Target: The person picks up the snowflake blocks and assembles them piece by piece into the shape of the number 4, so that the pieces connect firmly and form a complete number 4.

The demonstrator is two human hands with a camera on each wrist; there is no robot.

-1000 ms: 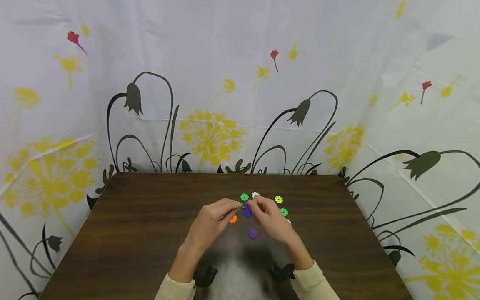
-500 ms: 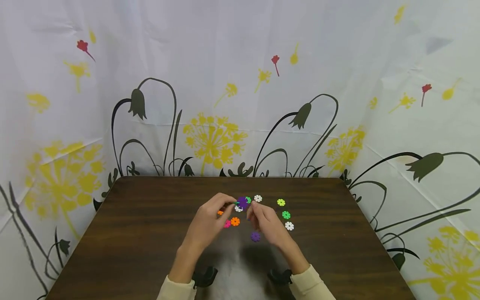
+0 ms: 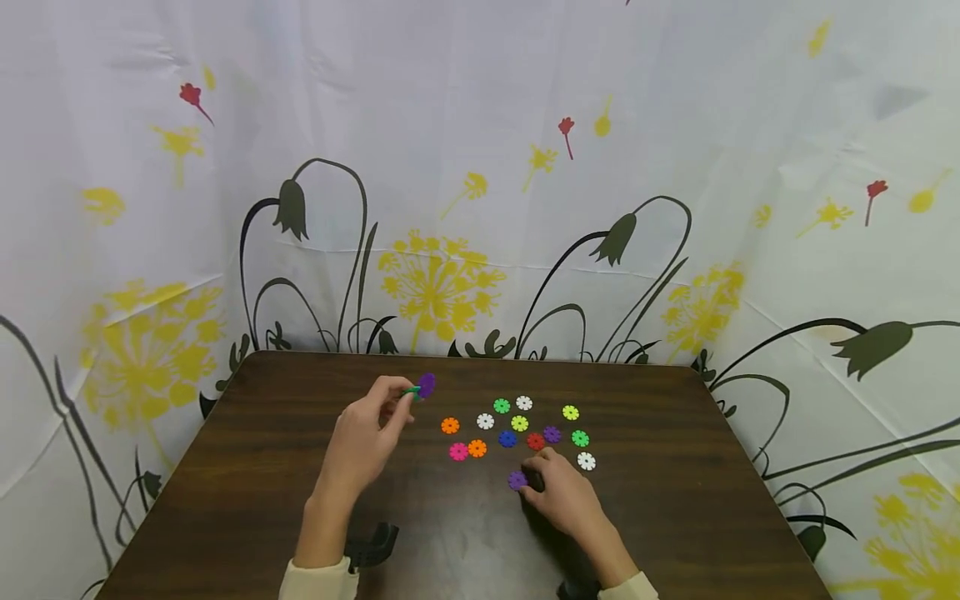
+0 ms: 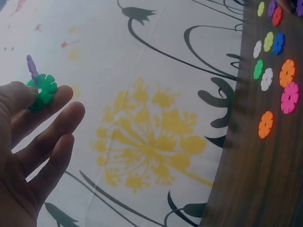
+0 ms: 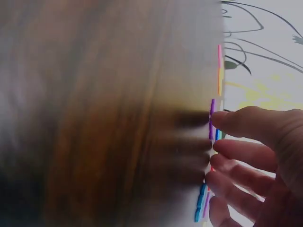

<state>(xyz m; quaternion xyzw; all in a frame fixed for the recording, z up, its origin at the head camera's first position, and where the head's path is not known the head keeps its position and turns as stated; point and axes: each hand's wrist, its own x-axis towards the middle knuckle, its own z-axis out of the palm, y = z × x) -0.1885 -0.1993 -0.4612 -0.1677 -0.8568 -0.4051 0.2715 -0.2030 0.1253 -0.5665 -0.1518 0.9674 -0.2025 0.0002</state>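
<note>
My left hand [image 3: 367, 429] is raised over the left part of the table. Its thumb and index finger pinch a green notched connector disc [image 4: 45, 92], with a purple notched disc [image 3: 426, 385] slotted into it at an angle. Low over the table, my right hand [image 3: 562, 492] has its fingers loosely spread and the fingertips down at the tabletop. Its thumb tip is right at the edge of a loose purple disc [image 3: 517, 481], the one nearest me. A light-blue disc [image 5: 200, 203] lies by the lower fingers in the right wrist view.
Several loose discs lie flat on the dark wooden table [image 3: 262, 467]: a pink disc [image 3: 458, 452], a blue disc [image 3: 507, 439], a red disc [image 3: 536, 442], and orange, white, green and yellow ones. A flower-print curtain [image 3: 450, 167] hangs behind the table.
My left hand has moved left, carrying the joined green and purple discs away from the right hand. My right hand has come down and toward me to the near purple disc.
</note>
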